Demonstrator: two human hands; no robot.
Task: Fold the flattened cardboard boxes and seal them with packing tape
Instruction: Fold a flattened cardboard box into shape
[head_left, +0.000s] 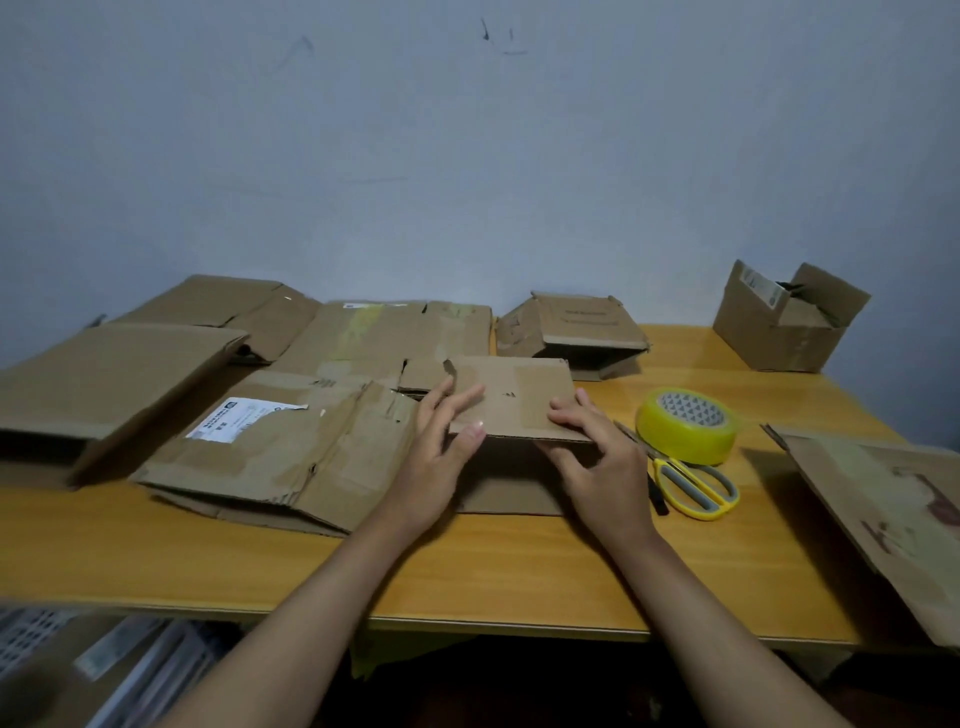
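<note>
A small brown cardboard box (519, 397) sits in the middle of the wooden table (519, 571), its top panel raised toward me. My left hand (441, 457) holds its left end, fingers on top and thumb at the near edge. My right hand (597, 457) grips its right near corner, fingers over the panel's edge. A roll of yellow packing tape (688, 426) lies just right of the box. Yellow-handled scissors (693, 488) lie in front of the tape.
Flattened boxes lie to the left: one with a white label (270, 447), a large one (104, 384) at the far left, others (395, 332) behind. A half-folded box (576, 327) and an open box (784, 322) stand at the back. Another flat sheet (893, 519) overhangs the right edge.
</note>
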